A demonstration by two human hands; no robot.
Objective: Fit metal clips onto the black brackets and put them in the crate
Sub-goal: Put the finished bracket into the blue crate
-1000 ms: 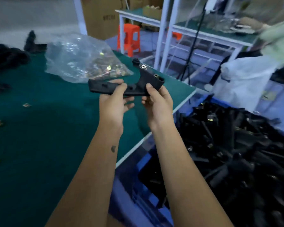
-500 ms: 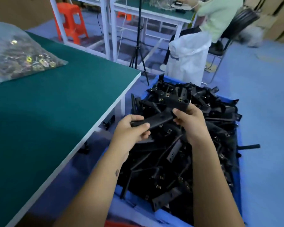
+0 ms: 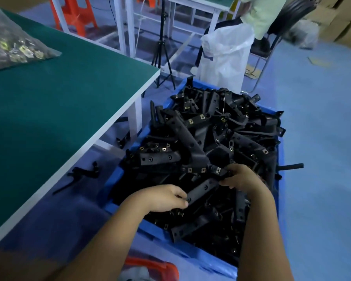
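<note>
Head view, item in hand: one black bracket (image 3: 203,188), held low over the heap in the blue crate (image 3: 193,249). Left hand (image 3: 162,197) pinches its near end; right hand (image 3: 241,177) grips the far end, where metal clips (image 3: 218,169) show already fitted. Crate contents: many brackets, piled to the rim, several showing clips. Green table (image 3: 69,98) at left carries a bag of loose clips (image 3: 12,43). Judgement: this piece needs only releasing; more clips remain to fit.
</note>
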